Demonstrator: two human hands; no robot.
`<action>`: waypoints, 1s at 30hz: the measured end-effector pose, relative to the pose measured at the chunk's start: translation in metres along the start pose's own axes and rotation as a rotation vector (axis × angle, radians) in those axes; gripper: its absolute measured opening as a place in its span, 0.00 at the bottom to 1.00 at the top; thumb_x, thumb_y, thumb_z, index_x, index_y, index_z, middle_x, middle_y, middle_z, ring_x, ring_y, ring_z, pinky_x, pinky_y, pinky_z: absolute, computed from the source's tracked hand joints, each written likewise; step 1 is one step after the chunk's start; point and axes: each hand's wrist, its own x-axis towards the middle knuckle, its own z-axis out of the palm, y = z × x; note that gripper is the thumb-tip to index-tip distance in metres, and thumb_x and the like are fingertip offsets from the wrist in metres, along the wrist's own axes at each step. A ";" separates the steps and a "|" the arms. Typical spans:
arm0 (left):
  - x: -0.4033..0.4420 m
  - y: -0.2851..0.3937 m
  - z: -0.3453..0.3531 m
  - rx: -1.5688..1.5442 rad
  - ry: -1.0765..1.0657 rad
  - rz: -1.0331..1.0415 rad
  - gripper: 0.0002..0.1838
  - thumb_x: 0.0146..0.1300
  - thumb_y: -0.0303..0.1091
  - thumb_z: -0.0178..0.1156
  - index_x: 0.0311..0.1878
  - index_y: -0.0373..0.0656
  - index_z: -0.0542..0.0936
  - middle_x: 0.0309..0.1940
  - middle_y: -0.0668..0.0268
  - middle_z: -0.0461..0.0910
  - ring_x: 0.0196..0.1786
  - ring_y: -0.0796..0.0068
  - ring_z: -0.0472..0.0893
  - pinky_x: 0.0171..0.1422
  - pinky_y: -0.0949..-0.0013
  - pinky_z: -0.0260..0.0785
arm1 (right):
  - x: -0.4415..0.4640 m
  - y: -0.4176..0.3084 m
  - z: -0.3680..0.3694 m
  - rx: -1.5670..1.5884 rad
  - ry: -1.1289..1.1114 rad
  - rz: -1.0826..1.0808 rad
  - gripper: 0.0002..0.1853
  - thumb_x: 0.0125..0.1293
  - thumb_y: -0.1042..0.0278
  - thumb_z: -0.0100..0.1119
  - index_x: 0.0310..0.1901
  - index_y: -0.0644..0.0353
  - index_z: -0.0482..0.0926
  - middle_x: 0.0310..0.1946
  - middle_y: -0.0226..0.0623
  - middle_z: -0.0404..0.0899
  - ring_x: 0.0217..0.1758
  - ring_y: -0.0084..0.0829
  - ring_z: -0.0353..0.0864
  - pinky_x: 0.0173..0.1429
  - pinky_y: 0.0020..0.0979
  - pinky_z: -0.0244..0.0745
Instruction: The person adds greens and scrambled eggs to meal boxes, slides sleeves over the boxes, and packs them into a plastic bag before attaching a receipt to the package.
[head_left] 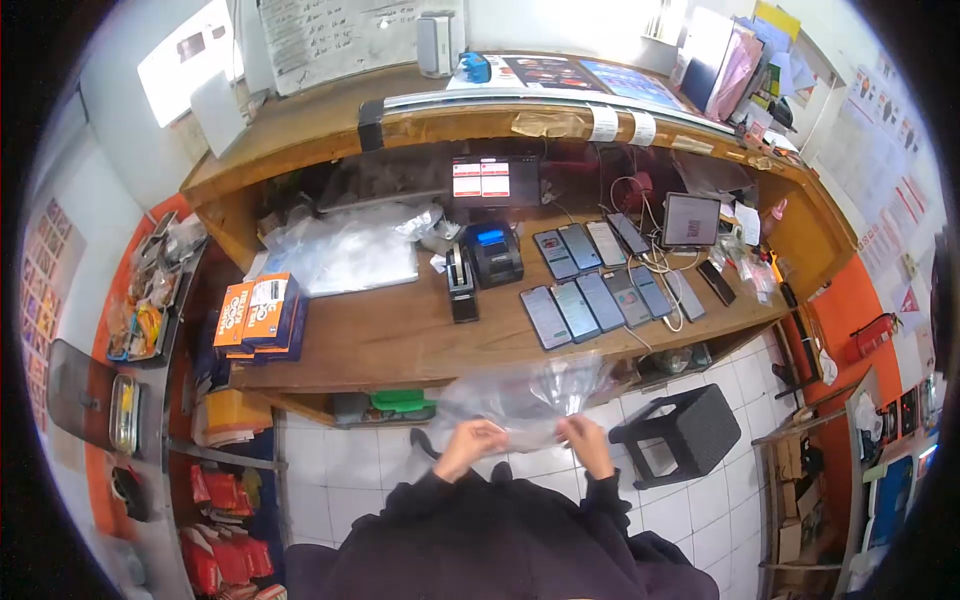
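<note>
A clear plastic bag (520, 400) hangs between my two hands, in front of the desk's front edge. My left hand (473, 445) pinches its near left edge, and my right hand (585, 442) pinches its near right side. Beyond the bag, on the wooden desk (400, 345), several phones (585, 300) lie in two rows with white cables among them. Left of the phones are a black printer (493, 254) and a tape dispenser (460, 285). Farther left, clear plastic wrapping (350, 240) lies in a heap.
Orange boxes (258, 315) are stacked at the desk's left end. A screen (495, 182) and a tablet (690, 219) stand at the back. On the tiled floor, a black stool (685, 435) is at my right. Shelves with red packets (230, 560) are at lower left.
</note>
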 end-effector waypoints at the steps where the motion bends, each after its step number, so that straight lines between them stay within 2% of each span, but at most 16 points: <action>1: 0.001 -0.006 0.012 0.061 -0.032 -0.009 0.12 0.61 0.36 0.54 0.32 0.36 0.77 0.26 0.69 0.76 0.28 0.82 0.73 0.30 0.78 0.64 | -0.003 -0.009 0.010 0.067 -0.117 0.040 0.15 0.64 0.60 0.49 0.31 0.67 0.75 0.21 0.33 0.77 0.24 0.22 0.78 0.26 0.22 0.73; 2: 0.001 -0.013 0.022 0.121 -0.063 -0.018 0.12 0.62 0.37 0.54 0.32 0.37 0.77 0.25 0.71 0.75 0.27 0.83 0.71 0.28 0.78 0.62 | -0.007 -0.019 0.020 0.119 -0.179 0.070 0.17 0.65 0.60 0.48 0.30 0.67 0.76 0.20 0.34 0.77 0.22 0.22 0.77 0.25 0.22 0.73; 5: 0.006 -0.039 0.045 -0.056 0.093 0.160 0.17 0.62 0.42 0.53 0.25 0.37 0.75 0.19 0.76 0.70 0.23 0.86 0.64 0.24 0.77 0.56 | -0.012 -0.033 0.042 0.139 -0.211 0.005 0.17 0.65 0.59 0.48 0.29 0.68 0.76 0.19 0.35 0.76 0.21 0.22 0.77 0.26 0.22 0.73; 8: -0.001 0.002 0.033 0.111 0.142 0.079 0.21 0.63 0.43 0.51 0.21 0.36 0.73 0.14 0.74 0.68 0.20 0.86 0.62 0.22 0.75 0.56 | -0.010 -0.044 0.046 0.152 -0.232 -0.025 0.17 0.64 0.60 0.49 0.30 0.68 0.76 0.20 0.35 0.77 0.21 0.21 0.77 0.26 0.22 0.73; 9: 0.002 0.002 0.021 0.413 0.165 0.154 0.19 0.62 0.40 0.52 0.22 0.35 0.75 0.12 0.68 0.69 0.18 0.86 0.64 0.22 0.75 0.58 | -0.008 -0.045 0.048 0.148 -0.221 -0.054 0.17 0.64 0.60 0.50 0.30 0.68 0.75 0.20 0.35 0.77 0.22 0.21 0.77 0.26 0.22 0.73; 12: 0.001 0.005 0.012 0.410 0.229 0.371 0.15 0.61 0.38 0.53 0.26 0.35 0.78 0.13 0.64 0.70 0.19 0.86 0.68 0.22 0.75 0.60 | -0.002 -0.041 0.053 0.036 -0.215 -0.138 0.14 0.61 0.62 0.55 0.29 0.68 0.75 0.22 0.36 0.78 0.24 0.21 0.78 0.28 0.22 0.73; 13: 0.001 0.002 0.011 0.343 0.248 0.393 0.14 0.61 0.37 0.54 0.27 0.36 0.79 0.13 0.67 0.72 0.19 0.86 0.69 0.23 0.77 0.61 | 0.001 -0.035 0.057 -0.027 -0.211 -0.173 0.14 0.60 0.62 0.56 0.29 0.67 0.74 0.22 0.37 0.78 0.24 0.21 0.78 0.28 0.22 0.73; 15: -0.001 0.004 0.015 0.084 0.236 0.221 0.14 0.61 0.37 0.55 0.26 0.36 0.79 0.15 0.71 0.72 0.20 0.87 0.69 0.24 0.79 0.60 | 0.003 -0.034 0.062 -0.071 -0.201 -0.179 0.14 0.59 0.62 0.58 0.29 0.67 0.73 0.21 0.37 0.78 0.24 0.21 0.79 0.28 0.22 0.72; 19: 0.001 -0.003 0.022 -0.415 0.238 -0.051 0.15 0.61 0.38 0.55 0.24 0.38 0.78 0.19 0.77 0.71 0.21 0.89 0.68 0.24 0.81 0.58 | 0.004 -0.028 0.076 -0.210 -0.207 -0.337 0.14 0.58 0.62 0.59 0.28 0.67 0.72 0.21 0.38 0.78 0.23 0.23 0.79 0.27 0.23 0.72; 22: 0.010 -0.003 0.009 -0.170 0.183 -0.039 0.16 0.61 0.37 0.55 0.22 0.35 0.77 0.15 0.73 0.70 0.19 0.84 0.71 0.23 0.77 0.60 | 0.006 -0.033 0.075 -0.197 -0.200 -0.332 0.14 0.58 0.62 0.59 0.28 0.67 0.72 0.20 0.38 0.78 0.23 0.23 0.79 0.27 0.23 0.72; 25: 0.009 0.016 0.001 0.584 0.300 0.264 0.14 0.60 0.35 0.54 0.27 0.32 0.78 0.15 0.64 0.74 0.21 0.75 0.77 0.25 0.73 0.65 | 0.010 -0.037 0.072 -0.228 -0.173 -0.294 0.14 0.59 0.62 0.58 0.28 0.66 0.72 0.20 0.38 0.77 0.23 0.24 0.79 0.27 0.23 0.72; 28: 0.012 0.016 -0.011 0.587 0.275 0.347 0.11 0.60 0.30 0.53 0.34 0.29 0.78 0.24 0.59 0.80 0.25 0.68 0.81 0.28 0.75 0.70 | 0.014 -0.032 0.073 -0.213 -0.160 -0.253 0.14 0.59 0.61 0.57 0.28 0.66 0.72 0.20 0.38 0.77 0.23 0.24 0.79 0.27 0.23 0.72; 29: 0.012 0.019 -0.013 0.507 0.235 0.200 0.10 0.59 0.28 0.52 0.40 0.32 0.79 0.32 0.56 0.81 0.30 0.70 0.82 0.32 0.77 0.71 | 0.016 -0.033 0.073 -0.194 -0.173 -0.231 0.15 0.59 0.60 0.57 0.28 0.66 0.73 0.20 0.38 0.77 0.23 0.24 0.79 0.28 0.23 0.72; 30: 0.011 0.024 -0.013 0.441 0.229 0.208 0.10 0.60 0.30 0.52 0.37 0.32 0.79 0.30 0.58 0.81 0.29 0.73 0.81 0.31 0.77 0.70 | 0.016 -0.038 0.074 -0.174 -0.186 -0.209 0.15 0.59 0.60 0.57 0.28 0.66 0.73 0.20 0.38 0.77 0.23 0.24 0.79 0.28 0.23 0.72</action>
